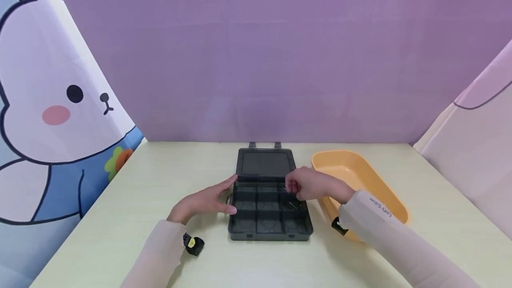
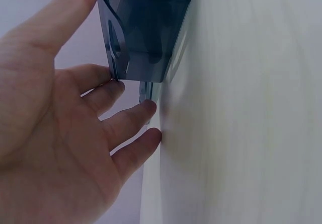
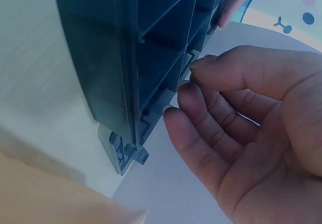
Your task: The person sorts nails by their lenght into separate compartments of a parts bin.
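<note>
A dark see-through compartment box (image 1: 270, 236) lies on the table with its lid (image 1: 266, 163) folded back. My left hand (image 1: 208, 201) rests against the box's left side, thumb and fingers spread; in the left wrist view the fingers (image 2: 128, 121) are nearly straight along the box's end wall (image 2: 143, 38). Over the right column of compartments is my right hand (image 1: 308, 183), thumb and fingertips drawn together. They seem to pinch a small, thin, dark wire-like piece (image 3: 189, 59), mostly hidden by the fingers. Thin pieces (image 1: 294, 206) lie in a right-hand compartment, too small to identify.
A yellow-orange tray (image 1: 384, 186) stands right of the box, partly beneath my right forearm. Behind the pale table (image 1: 180, 159) hangs a purple backdrop (image 1: 256, 57). A cartoon-printed cloth (image 1: 48, 79) covers the left side.
</note>
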Motion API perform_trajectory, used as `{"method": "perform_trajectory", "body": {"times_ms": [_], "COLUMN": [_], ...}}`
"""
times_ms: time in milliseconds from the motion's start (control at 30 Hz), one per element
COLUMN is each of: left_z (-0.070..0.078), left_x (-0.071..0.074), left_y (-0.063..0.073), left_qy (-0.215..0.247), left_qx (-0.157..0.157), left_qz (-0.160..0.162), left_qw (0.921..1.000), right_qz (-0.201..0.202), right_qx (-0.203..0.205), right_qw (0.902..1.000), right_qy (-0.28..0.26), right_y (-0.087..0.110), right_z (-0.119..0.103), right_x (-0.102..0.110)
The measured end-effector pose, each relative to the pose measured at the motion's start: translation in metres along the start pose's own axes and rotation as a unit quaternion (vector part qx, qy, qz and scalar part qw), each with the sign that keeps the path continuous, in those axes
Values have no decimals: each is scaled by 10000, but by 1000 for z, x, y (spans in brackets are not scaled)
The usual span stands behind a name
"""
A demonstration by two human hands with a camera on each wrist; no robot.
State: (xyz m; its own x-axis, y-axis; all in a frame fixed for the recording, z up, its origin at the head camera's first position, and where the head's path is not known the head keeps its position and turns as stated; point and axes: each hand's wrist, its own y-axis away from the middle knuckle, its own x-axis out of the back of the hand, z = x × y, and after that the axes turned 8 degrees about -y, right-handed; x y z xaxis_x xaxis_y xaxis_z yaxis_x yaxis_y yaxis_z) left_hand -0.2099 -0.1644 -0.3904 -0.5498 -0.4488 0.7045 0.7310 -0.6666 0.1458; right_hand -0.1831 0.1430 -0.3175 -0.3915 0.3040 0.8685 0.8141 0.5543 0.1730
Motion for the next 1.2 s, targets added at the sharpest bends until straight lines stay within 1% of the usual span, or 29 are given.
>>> {"method": "perform_trajectory", "body": {"times_ms": [133,333,467,567,700,767,967,1100,1200], "left_z": [-1,-3,-5,-6,-8,-9,-12,-15,-17], "left_x": [0,0,2,3,4,4,5,9,9], "left_y": [-1,1,4,5,6,6,7,10,13], "left_qy": [-22,-10,4,1,8,23,34,1,9], "left_qx": [-24,-24,-37,-37,-54,-55,-49,-66,-59], "left_qz": [2,-16,-9,-7,-27,-41,-64,-13,5], "left_qw": [10000,10000,10000,10000,10000,10000,10000,10000,10000], "right_qz": [-18,43,130,216,390,476,737,770,730], "right_qx": [12,192,102,22,205,230,174,105,88], "right_qw": [10000,9998,9998,9997,9990,9986,9970,9969,9973], "right_qy": [-23,12,-67,-64,69,67,133,111,-57], "right_y": [3,8,13,16,23,28,38,35,29], "right_z": [1,3,3,5,12,15,26,27,27], "right_x": [4,11,17,22,27,30,33,31,28]}}
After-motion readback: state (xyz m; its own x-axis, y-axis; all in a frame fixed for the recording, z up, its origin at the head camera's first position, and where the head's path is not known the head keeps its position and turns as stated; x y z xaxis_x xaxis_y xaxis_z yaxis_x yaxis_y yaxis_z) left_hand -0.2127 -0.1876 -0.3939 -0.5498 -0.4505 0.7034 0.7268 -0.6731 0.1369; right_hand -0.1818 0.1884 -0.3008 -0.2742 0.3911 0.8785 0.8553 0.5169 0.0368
